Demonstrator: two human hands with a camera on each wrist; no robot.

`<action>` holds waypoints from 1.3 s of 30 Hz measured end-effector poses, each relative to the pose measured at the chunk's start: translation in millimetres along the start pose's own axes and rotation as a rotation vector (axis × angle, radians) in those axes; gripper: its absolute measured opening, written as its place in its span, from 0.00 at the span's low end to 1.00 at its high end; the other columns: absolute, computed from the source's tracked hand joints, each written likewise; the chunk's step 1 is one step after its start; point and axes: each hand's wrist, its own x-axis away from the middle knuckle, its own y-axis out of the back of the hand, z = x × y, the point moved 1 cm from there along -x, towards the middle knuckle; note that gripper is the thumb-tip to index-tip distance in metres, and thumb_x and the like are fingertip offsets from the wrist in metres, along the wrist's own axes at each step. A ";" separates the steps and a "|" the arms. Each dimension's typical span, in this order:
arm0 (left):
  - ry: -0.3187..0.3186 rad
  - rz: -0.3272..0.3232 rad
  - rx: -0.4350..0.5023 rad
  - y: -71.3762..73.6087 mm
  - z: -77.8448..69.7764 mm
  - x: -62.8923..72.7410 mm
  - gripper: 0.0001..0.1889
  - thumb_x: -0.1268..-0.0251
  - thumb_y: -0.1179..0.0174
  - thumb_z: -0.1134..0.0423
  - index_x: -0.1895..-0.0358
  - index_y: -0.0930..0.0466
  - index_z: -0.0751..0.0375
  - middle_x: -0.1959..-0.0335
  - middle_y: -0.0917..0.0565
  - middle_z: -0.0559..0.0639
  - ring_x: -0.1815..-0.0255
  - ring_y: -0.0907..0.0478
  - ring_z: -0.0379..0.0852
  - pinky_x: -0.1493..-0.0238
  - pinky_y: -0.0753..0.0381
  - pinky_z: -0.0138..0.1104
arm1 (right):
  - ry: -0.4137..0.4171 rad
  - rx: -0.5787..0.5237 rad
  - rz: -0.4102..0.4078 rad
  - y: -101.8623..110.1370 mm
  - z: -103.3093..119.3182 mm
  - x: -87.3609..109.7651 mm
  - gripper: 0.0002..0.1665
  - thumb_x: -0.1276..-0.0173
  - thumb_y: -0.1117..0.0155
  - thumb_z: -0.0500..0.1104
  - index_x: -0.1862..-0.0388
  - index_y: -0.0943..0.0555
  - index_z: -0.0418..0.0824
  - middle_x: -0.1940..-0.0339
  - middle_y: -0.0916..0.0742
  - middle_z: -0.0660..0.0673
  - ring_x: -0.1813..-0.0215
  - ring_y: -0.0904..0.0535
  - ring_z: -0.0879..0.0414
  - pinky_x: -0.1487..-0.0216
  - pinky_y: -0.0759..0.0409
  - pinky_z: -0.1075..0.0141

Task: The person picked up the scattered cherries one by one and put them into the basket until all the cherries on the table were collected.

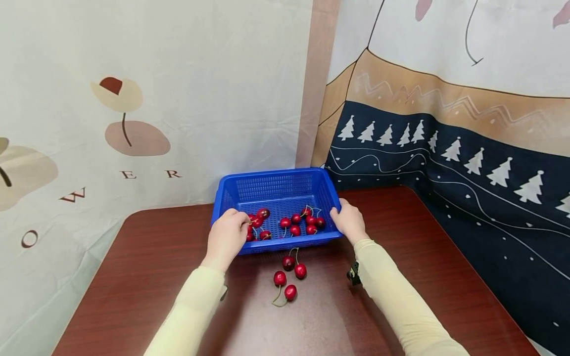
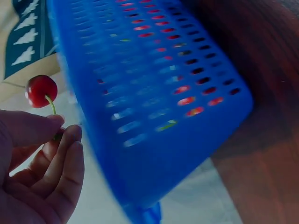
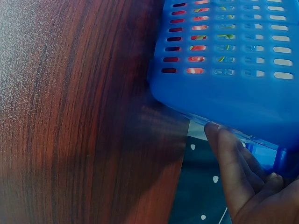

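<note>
My left hand [image 1: 227, 238] pinches a cherry [image 2: 42, 91] by its green stem between thumb and fingers, over the left front part of a blue plastic basket [image 1: 280, 242]. In the left wrist view the cherry stands just beyond the basket's rim, its stem rising from the fingertips. At the basket's right side, my right hand [image 1: 349, 221] grips the rim; the right wrist view shows its fingers [image 3: 233, 172] against the outer wall. Inside the basket, red cherries [image 1: 295, 230] lie in a left and a right cluster, the left one partly hidden by my hand.
Several loose cherries [image 1: 290, 292] with stems lie on the brown wooden table [image 1: 151, 277] in front of the basket. A pale printed cloth [image 1: 222, 99] hangs behind, and a dark cloth with white trees [image 1: 445, 188] runs along the right side.
</note>
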 end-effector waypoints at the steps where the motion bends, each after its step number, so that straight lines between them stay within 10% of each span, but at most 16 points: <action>1: 0.010 0.016 -0.011 -3.3 1.5 -0.7 0.03 0.44 0.32 0.73 0.68 0.14 0.64 0.68 0.18 0.56 0.66 0.19 0.54 0.62 0.16 0.46 | 0.000 -0.001 0.000 0.0 -0.1 0.0 0.29 0.24 0.50 0.47 0.30 0.32 0.34 0.42 0.19 0.30 0.46 0.20 0.35 0.42 0.25 0.41; 10: 0.084 0.148 -0.057 -19.9 4.5 -9.3 0.03 0.41 0.35 0.72 0.69 0.14 0.63 0.71 0.20 0.55 0.68 0.21 0.53 0.64 0.17 0.45 | -0.001 -0.005 0.008 0.3 -0.3 -0.2 0.29 0.24 0.51 0.47 0.30 0.33 0.33 0.41 0.19 0.30 0.46 0.20 0.35 0.42 0.25 0.41; 39: 0.183 0.300 -0.117 -36.1 7.2 -24.1 0.02 0.41 0.35 0.71 0.68 0.14 0.61 0.70 0.18 0.56 0.68 0.21 0.54 0.64 0.18 0.48 | -0.002 0.001 0.003 0.9 1.5 0.1 0.28 0.24 0.51 0.47 0.31 0.31 0.34 0.43 0.18 0.30 0.47 0.19 0.35 0.43 0.24 0.41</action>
